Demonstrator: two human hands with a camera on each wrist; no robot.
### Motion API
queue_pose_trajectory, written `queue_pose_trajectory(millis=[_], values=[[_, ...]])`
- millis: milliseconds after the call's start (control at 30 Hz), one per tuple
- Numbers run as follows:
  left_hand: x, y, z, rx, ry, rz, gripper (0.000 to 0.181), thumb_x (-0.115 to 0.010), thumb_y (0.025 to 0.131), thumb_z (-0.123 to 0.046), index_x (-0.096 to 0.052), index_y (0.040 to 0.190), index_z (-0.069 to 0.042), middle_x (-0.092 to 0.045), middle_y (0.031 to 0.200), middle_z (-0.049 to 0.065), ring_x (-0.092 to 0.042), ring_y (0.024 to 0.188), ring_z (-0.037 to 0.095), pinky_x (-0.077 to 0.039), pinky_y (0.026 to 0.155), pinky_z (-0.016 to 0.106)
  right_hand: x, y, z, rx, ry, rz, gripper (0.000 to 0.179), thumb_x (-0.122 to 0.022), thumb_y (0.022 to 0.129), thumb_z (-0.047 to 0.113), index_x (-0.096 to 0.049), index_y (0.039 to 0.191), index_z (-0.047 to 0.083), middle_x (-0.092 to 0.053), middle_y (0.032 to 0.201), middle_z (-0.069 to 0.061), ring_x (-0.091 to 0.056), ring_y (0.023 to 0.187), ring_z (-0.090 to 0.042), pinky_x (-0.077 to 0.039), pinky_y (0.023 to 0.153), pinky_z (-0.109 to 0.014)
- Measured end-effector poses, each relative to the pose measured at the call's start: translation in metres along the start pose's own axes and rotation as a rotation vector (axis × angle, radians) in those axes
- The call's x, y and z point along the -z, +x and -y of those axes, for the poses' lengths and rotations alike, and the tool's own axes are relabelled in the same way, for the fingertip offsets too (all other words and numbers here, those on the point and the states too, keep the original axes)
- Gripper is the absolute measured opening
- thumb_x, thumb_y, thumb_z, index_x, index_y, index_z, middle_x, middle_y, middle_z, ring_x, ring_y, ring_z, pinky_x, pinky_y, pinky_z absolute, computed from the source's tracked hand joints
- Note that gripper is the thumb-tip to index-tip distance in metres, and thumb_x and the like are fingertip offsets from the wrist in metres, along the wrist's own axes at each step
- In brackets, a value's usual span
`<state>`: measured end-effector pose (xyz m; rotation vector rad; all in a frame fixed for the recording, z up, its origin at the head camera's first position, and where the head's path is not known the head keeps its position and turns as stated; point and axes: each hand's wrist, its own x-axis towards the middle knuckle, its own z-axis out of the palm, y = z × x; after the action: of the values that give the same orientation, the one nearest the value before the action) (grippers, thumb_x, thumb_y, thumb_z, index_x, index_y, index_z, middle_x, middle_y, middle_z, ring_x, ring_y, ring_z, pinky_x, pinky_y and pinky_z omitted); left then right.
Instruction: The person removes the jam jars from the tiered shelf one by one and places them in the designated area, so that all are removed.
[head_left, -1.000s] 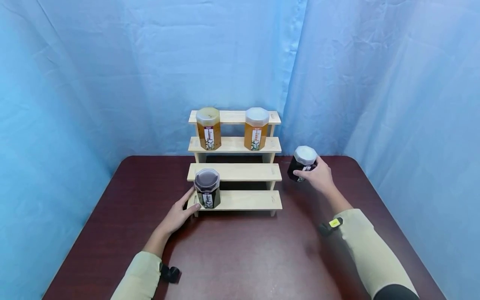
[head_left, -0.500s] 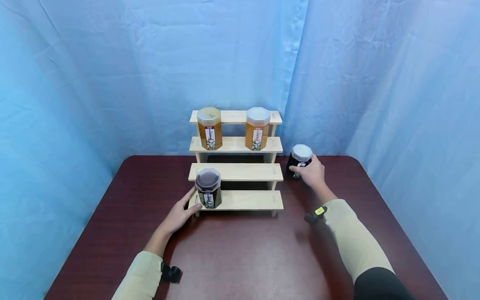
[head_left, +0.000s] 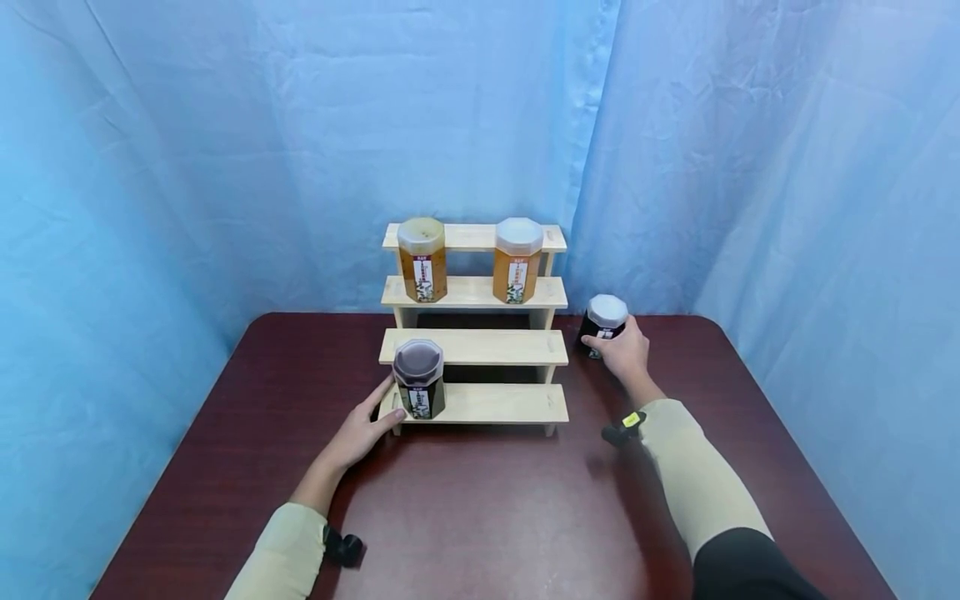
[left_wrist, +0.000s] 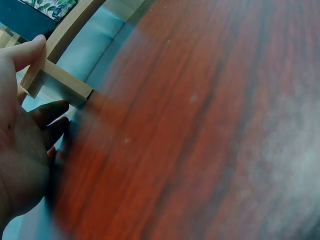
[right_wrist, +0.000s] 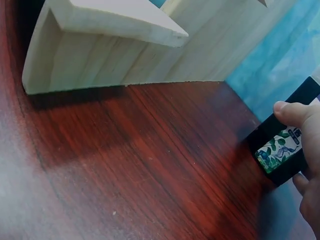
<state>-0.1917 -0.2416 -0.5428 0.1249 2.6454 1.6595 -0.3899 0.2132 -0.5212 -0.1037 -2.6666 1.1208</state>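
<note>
A pale blue curtain backs a dark red-brown wooden table. Towards the middle of the table's far edge stands a 4-step wooden display stand.

The right hand grasps a white-lidded black jar, its thumb across the front face and its fingers round the right side. This jar is upright just beyond the stand's right end, near the table's far edge and short of the far right corner; whether its base rests on the wood cannot be told. The left hand lies at the front left corner of the stand's bottom step, its thumb at the step's front edge beside a purple-lidded dark jar. It is impossible to tell whether this hand grips the step or jar or merely rests there. That jar stands upright at the bottom step's left end.

2 amber jars stand apart on the 2nd step from the top, the yellowish-lidded jar near its left end and the white-lidded amber jar nearer its right end.

The step in hand seems to be handling the black jar beside the stand while the left hand stays by the bottom step. A lift would call for a firm pinch and a path clear of the steps' right edges; a release, for a flat base first.
</note>
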Motion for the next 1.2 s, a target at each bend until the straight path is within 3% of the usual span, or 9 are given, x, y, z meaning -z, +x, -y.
queue_pose_trajectory(millis=[300,500,633,833,1000,1133,1200], values=[[0.001,-0.002,0.001,-0.009,0.009,-0.003,0.077,-0.066,0.098,-0.038,-0.027,0.162,-0.018,-0.027,0.164,0.007,-0.021,0.149,0.036,-0.018,0.116,0.061,-0.001,0.000,0.002,-0.018,0.034,0.062,0.095,-0.087,0.081,0.033,-0.033,0.149,-0.005,-0.049,0.140,-0.028,-0.046,0.130,-0.044,-0.039,0.106,-0.057],[0.000,-0.002,0.000,0.006,0.017,0.009,0.078,-0.065,0.098,-0.040,-0.026,0.162,-0.017,-0.027,0.164,0.009,-0.021,0.149,0.036,-0.018,0.117,0.061,0.020,-0.003,0.011,-0.044,0.069,0.068,0.108,-0.086,0.080,0.037,-0.021,0.159,0.002,-0.040,0.144,-0.029,-0.034,0.136,-0.045,-0.033,0.108,-0.060],[0.000,-0.002,0.000,0.029,0.023,0.024,0.080,-0.065,0.098,-0.043,-0.025,0.162,-0.018,-0.026,0.164,0.011,-0.020,0.150,0.037,-0.018,0.116,0.062,0.047,-0.007,0.042,-0.028,0.111,0.038,0.108,-0.085,0.081,0.039,-0.018,0.162,0.010,-0.033,0.151,-0.027,-0.031,0.138,-0.043,-0.033,0.108,-0.061],[0.006,-0.001,0.000,0.029,0.024,0.014,0.080,-0.064,0.098,-0.044,-0.024,0.163,-0.020,-0.026,0.164,0.013,-0.021,0.149,0.038,-0.019,0.116,0.063,0.069,-0.012,0.115,0.137,0.172,0.053,0.097,-0.079,0.086,0.030,-0.021,0.162,0.014,-0.033,0.152,-0.020,-0.035,0.138,-0.037,-0.036,0.107,-0.057],[0.004,-0.001,-0.001,0.032,0.022,0.019,0.078,-0.064,0.099,-0.041,-0.023,0.163,-0.019,-0.026,0.164,0.014,-0.020,0.149,0.039,-0.018,0.116,0.063,0.061,-0.026,0.160,0.271,0.181,0.069,0.088,-0.077,0.087,0.025,-0.029,0.159,0.009,-0.038,0.146,-0.022,-0.038,0.134,-0.037,-0.036,0.106,-0.057],[0.001,-0.003,-0.008,0.043,0.007,0.024,0.077,-0.064,0.100,-0.035,-0.023,0.163,-0.016,-0.025,0.164,0.015,-0.019,0.149,0.040,-0.016,0.117,0.062,0.047,-0.034,0.183,0.299,0.190,0.100,0.087,-0.077,0.087,0.029,-0.031,0.158,0.008,-0.038,0.145,-0.021,-0.040,0.133,-0.036,-0.038,0.104,-0.055],[0.002,-0.006,-0.018,0.042,0.002,0.030,0.076,-0.064,0.101,-0.031,-0.023,0.162,-0.012,-0.026,0.163,0.019,-0.020,0.149,0.042,-0.017,0.116,0.063,0.040,-0.036,0.193,0.298,0.204,0.113,0.088,-0.078,0.086,0.033,-0.031,0.158,0.009,-0.039,0.145,-0.020,-0.041,0.131,-0.036,-0.039,0.102,-0.055]])
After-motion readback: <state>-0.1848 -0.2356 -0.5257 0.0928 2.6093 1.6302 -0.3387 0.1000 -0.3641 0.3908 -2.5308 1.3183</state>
